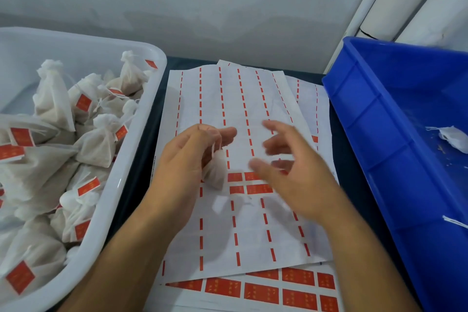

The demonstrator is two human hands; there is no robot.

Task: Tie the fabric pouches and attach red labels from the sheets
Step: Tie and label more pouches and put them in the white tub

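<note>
We see the left hand (187, 157) pinching the string of a small fabric pouch (215, 170), which hangs just under its fingers. The right hand (288, 167) is beside it, fingers spread and holding nothing, blurred, above the label sheet (243, 99) with red labels (249, 185).

One head-worn wide-angle camera looks forward and down, close over the label sheet (243, 114).

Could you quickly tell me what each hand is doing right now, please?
Left hand: pinches the string of a fabric pouch.
Right hand: open, holding nothing, blurred.
</note>
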